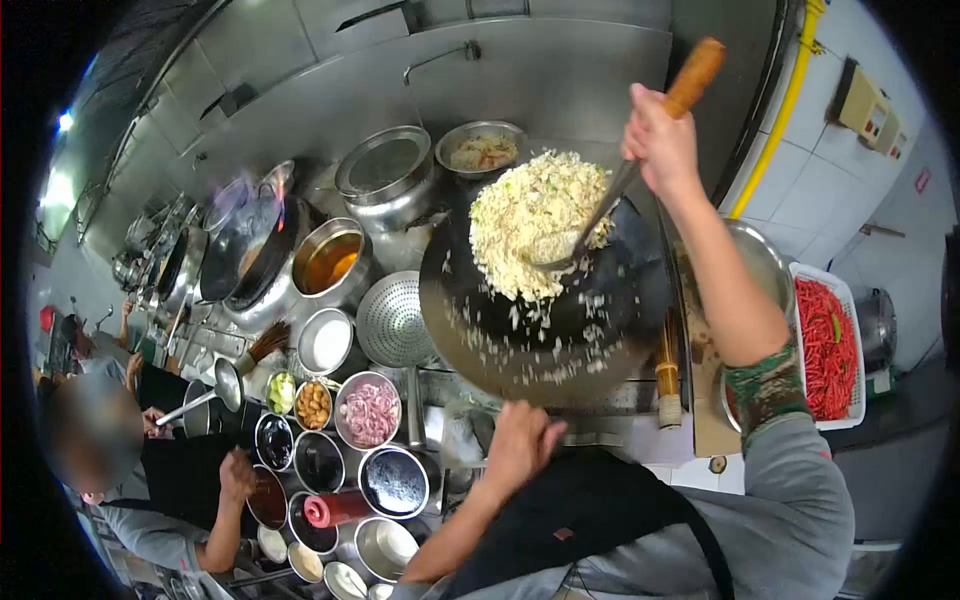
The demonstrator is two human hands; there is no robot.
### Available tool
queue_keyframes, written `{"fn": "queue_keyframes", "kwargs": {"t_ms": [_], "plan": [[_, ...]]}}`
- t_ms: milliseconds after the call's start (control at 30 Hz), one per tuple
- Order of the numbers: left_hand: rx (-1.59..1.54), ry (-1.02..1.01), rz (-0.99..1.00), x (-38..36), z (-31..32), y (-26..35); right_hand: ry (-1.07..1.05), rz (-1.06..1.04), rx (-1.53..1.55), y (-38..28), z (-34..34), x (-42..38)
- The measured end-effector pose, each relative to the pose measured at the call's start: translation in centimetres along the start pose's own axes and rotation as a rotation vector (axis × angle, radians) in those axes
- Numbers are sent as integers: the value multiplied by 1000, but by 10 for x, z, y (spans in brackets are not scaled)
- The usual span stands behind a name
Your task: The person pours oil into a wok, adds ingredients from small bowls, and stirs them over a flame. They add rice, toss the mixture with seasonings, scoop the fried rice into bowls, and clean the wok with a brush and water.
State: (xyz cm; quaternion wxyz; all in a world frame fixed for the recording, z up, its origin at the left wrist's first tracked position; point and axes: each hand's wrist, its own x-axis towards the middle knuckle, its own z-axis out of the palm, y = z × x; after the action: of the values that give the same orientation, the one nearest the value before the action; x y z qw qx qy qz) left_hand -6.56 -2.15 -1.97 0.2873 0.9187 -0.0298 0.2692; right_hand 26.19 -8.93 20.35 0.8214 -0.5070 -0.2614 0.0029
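Note:
My right hand (660, 145) is wrapped round the metal shaft of a wok ladle (612, 195), just below its orange-brown wooden handle. The ladle's head lies in a big heap of fried rice (525, 215), with pale yellow and green bits in it. The rice is on the far side of a large dark wok (630, 300), and loose grains are scattered down its near side. At the wok's near rim, my left hand (522, 440) has its fingers curled over the edge, thumb to the right. A crumpled grey cloth (464, 436) lies left of that hand.
Left of the wok are a perforated strainer (395, 318), a pot of brown liquid (328, 258), a bowl of sliced pink meat (369, 414) and a red bottle (336, 509). A bamboo brush (668, 375) and red chillies (828, 345) are on the right. A co-worker (170, 520) stands left.

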Motion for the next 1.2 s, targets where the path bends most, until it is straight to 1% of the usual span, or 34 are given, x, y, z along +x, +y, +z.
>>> {"fn": "queue_keyframes", "kwargs": {"t_ms": [33,67,100,133,167,200,233,300,333,367,400,433,467,500,533,567,600,633,700,767,800,833,867,967,1033,1067,1167,1200], "plan": [[-78,60,0,0,-20,27,3,47,55,2,-11,6],[-34,94,-40,10,-29,32,-5,43,43,5,-7,12],[13,113,-83,28,-41,33,-2,47,35,10,-6,7],[-42,114,-135,52,-50,35,68,82,-32,12,7,0],[-42,109,-132,67,-49,32,131,106,-95,12,27,-3],[-41,142,-121,77,-38,22,140,125,-172,23,36,-5],[-40,167,-110,79,-23,5,93,88,-252,40,39,-5],[1,136,-120,47,4,-17,148,-97,-452,60,44,-9],[23,131,-112,32,15,-24,92,-236,-442,57,42,-17],[37,30,-116,12,18,-31,23,-195,-338,41,41,-21],[7,73,-34,7,6,-19,-48,-153,-236,22,36,-27],[20,55,-10,7,-4,-12,-114,-93,-136,14,29,-30],[33,36,14,7,-14,-5,-52,-27,-164,19,20,-16],[63,52,-125,18,-19,1,-31,-17,-164,18,16,-10],[11,57,-162,31,-21,1,18,34,-111,20,12,-8],[-29,98,-168,53,-21,-3,50,39,-51,12,13,5],[17,85,-187,61,-16,-11,66,16,-67,-3,16,9],[16,105,-164,68,-10,-20,85,2,-82,-13,15,12],[6,107,-125,74,4,-36,74,-118,-17,-14,1,17],[10,127,-127,77,13,-42,153,-114,8,15,-13,10],[11,137,-145,78,14,-41,78,-98,-55,53,-23,4],[15,145,-162,79,15,-39,10,-30,-113,80,-23,-8],[15,126,-166,81,12,-36,-135,20,36,85,-24,-4],[35,83,-171,81,17,-41,-166,73,-12,59,-9,31],[53,75,-173,82,19,-43,-122,18,68,38,-12,35],[62,79,-173,81,20,-43,-108,-2,108,38,-11,34],[56,62,-201,82,20,-46,-227,0,97,107,-11,20],[47,49,-214,83,21,-44,-333,115,181,102,-9,26]]}}
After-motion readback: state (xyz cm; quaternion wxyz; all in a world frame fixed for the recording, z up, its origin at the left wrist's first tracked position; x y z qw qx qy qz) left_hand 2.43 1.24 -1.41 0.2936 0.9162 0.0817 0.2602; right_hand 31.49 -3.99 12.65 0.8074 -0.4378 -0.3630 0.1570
